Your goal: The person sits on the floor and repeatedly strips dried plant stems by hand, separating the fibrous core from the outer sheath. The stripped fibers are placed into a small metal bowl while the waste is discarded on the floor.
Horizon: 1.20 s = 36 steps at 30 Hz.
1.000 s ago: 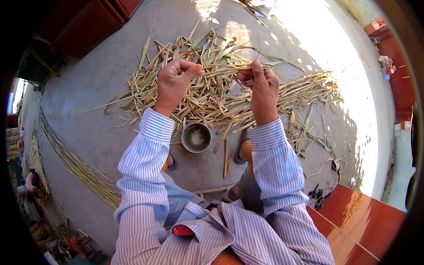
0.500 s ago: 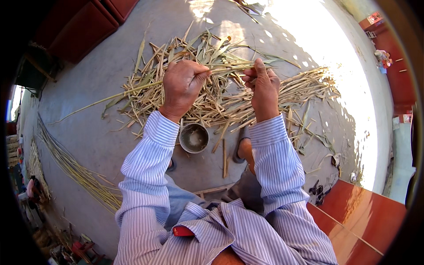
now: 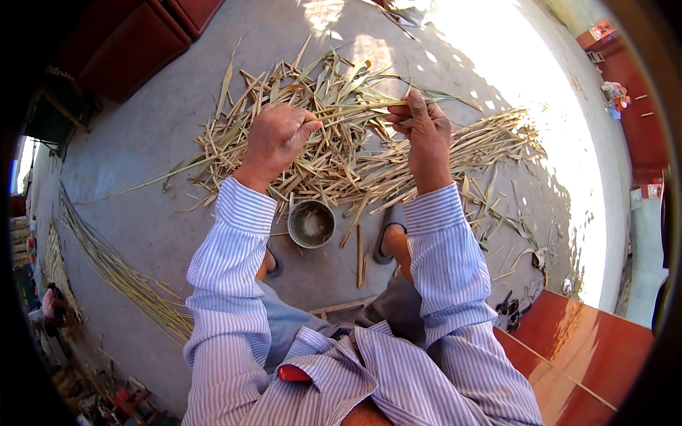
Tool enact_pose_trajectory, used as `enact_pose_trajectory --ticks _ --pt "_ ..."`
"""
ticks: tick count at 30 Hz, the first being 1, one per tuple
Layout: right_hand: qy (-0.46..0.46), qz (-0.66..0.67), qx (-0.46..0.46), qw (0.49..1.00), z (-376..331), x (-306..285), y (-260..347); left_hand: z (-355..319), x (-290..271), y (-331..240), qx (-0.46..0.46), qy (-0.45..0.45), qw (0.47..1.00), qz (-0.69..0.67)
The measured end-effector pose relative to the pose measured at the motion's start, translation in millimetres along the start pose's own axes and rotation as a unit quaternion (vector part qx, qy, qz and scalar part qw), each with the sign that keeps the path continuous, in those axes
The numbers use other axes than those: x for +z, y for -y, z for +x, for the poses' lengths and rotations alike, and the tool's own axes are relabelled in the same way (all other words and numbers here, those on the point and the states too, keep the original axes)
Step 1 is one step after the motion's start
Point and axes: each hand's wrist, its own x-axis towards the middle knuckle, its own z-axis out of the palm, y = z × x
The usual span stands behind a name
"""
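between two hands (image 3: 348,135), one reed strip (image 3: 359,108)

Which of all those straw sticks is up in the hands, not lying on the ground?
The long pale green-yellow reed strip: it stretches between the left hand and the right hand, raised above the loose pile of dry cut strips on the grey concrete floor.

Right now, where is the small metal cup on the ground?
In the head view, the metal cup stands on the grey floor between the person's feet, below the left hand and at the near edge of the pile of dry stalks.
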Motion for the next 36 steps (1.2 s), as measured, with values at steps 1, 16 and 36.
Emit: enact_pose_trajectory --ticks 1,16,36 --pt "0.004 -0.001 -0.005 1.0 -0.5 -1.1 0.5 0.9 -0.1 -1.8 -0.018 0.0 1.0 -0.016" --pt "0.041 0.05 -0.058 0.996 -10.9 26.6 -17.3 2.3 6.6 -7.2 -0.058 -0.038 0.998 -0.002" --pt "0.008 -0.007 0.021 1.0 -10.7 31.8 -19.8 -10.3 10.2 2.0 0.04 -0.104 0.984 0.141"
